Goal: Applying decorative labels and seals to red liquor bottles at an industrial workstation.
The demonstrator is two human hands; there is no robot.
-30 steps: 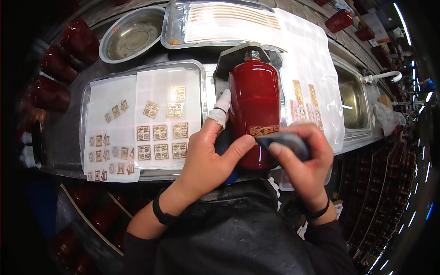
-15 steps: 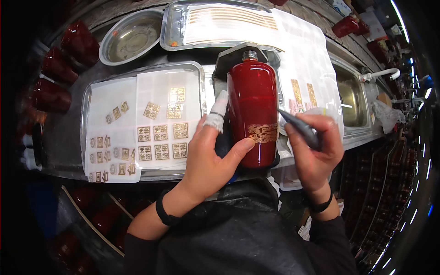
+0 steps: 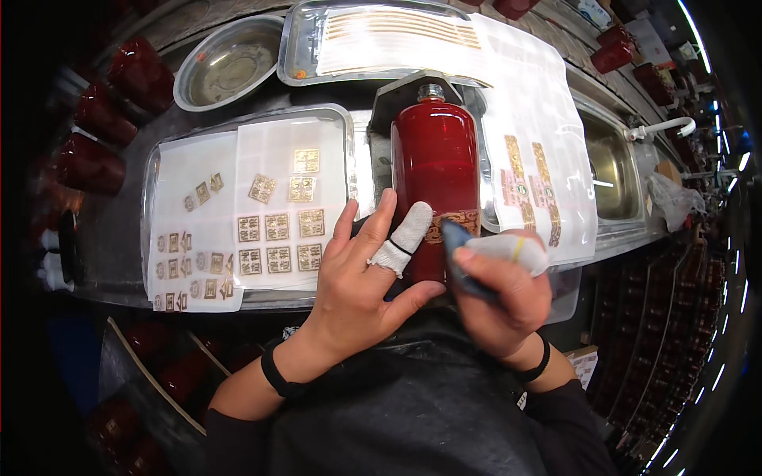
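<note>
A glossy dark red bottle [image 3: 435, 159] with a bare glass neck lies on a dark stand, its neck pointing away from me. A gold patterned band [image 3: 441, 228] runs across its lower part. My left hand [image 3: 353, 266] is spread open at the bottle's left side. Its index finger, in a white cloth finger cover [image 3: 412, 226], touches the bottle by the band, and the thumb rests near the base. My right hand [image 3: 504, 293], also with a white finger cover, grips a dark grey scraper-like tool [image 3: 458, 238] against the band's right part. Motion blurs the tool, and my fingers hide some of it.
Left stands a metal tray [image 3: 349, 151] with gold decals on white sheets. Behind are a round metal basin [image 3: 178, 87] and a tray [image 3: 298, 51] of gold strips. Decal strips [image 3: 520, 178] lie on white sheeting at right, before a sink [image 3: 611, 178]. Red vessels [image 3: 139, 75] stand far left.
My right hand has moved left with the tool onto the band. My left index finger has swung from the bottle's upper side to the band, and the thumb has slid down towards the base.
</note>
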